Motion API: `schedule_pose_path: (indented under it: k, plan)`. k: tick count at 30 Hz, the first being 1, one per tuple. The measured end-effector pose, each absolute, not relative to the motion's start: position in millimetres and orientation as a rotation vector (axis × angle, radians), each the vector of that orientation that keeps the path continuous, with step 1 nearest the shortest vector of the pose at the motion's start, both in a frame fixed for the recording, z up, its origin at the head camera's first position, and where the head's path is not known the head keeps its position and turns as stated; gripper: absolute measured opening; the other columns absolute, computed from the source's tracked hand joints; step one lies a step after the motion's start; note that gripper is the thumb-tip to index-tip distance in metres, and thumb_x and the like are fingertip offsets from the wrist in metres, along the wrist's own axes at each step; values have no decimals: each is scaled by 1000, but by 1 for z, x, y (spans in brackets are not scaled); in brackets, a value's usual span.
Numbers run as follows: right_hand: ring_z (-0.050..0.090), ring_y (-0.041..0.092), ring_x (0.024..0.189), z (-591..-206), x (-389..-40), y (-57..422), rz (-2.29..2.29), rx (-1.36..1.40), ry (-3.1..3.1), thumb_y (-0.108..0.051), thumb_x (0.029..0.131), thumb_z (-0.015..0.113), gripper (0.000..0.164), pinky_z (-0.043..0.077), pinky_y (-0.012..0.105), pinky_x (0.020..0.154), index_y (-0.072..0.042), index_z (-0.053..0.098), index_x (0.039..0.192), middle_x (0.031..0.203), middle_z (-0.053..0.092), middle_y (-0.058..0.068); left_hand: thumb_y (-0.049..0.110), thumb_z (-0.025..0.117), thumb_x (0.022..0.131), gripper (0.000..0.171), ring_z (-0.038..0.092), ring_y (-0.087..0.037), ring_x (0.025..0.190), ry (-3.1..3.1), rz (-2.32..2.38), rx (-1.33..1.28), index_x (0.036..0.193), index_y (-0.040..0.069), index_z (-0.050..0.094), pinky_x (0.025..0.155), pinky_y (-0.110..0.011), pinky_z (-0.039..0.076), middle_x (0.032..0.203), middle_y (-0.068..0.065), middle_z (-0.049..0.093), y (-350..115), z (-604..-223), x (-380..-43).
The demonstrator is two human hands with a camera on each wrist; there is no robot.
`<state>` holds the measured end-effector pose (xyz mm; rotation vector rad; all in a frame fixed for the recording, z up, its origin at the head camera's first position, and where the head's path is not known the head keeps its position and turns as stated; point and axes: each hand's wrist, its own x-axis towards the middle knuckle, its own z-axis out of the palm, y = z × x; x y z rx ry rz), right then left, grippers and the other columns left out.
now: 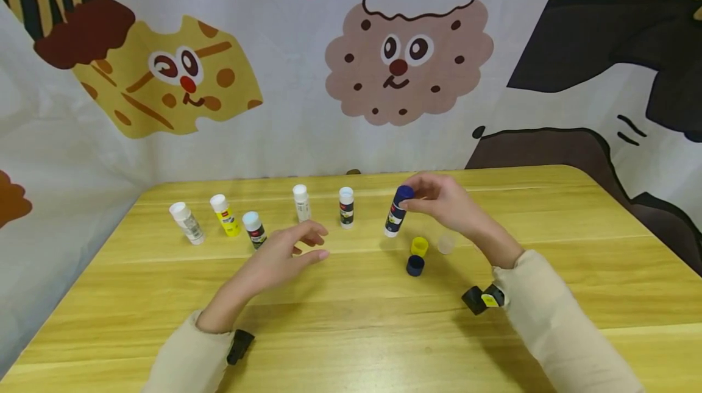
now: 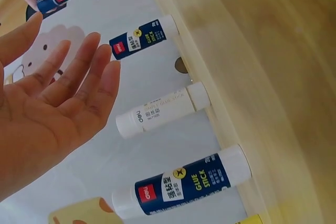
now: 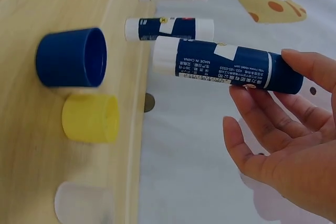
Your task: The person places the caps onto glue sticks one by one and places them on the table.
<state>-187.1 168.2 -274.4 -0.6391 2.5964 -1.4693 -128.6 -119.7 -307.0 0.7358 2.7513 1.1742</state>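
Observation:
My right hand [image 1: 446, 201] pinches a navy glue stick [image 1: 396, 215] by its dark blue cap. The stick leans slightly, its white base held above the table. Under it stand three loose caps: a dark blue cap [image 3: 68, 59], a yellow cap [image 3: 90, 119] and a translucent cap [image 3: 84, 203]. My left hand [image 1: 282, 256] hovers over the table with fingers loosely bent and nothing in them. Closest to it are a navy glue stick with a pale top [image 2: 181, 184], a white glue stick [image 2: 163, 109] and another navy glue stick [image 2: 144, 38], all upright and lacking coloured caps.
At the left of the wooden table [image 1: 351, 332] stand a yellow glue stick [image 1: 225, 216] and a white glue stick with grey print [image 1: 187, 222]. A cartoon-printed curtain [image 1: 290, 76] hangs behind the table's back edge.

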Motion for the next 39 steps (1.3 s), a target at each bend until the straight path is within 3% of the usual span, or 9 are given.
schedule_pose_path:
  k: [25,39]
  plan:
    - [57,26,84,-279,-216,171,-1321,-574,2694,-12,87,63,23,44,39,76,1,59,107,94,59,13,17,62,88,27,59,-27,96,2787,1168,671,112,5,56,76,-40,48,101,-9,63,-152,-307,-120]
    - [55,27,95,-282,-239,170,-1252,-471,2722,-13,88,61,25,43,42,82,-2,58,110,101,56,13,22,60,90,32,57,-27,98,2758,1178,603,115,3,54,76,-38,47,104,-11,61,-172,-307,-115]
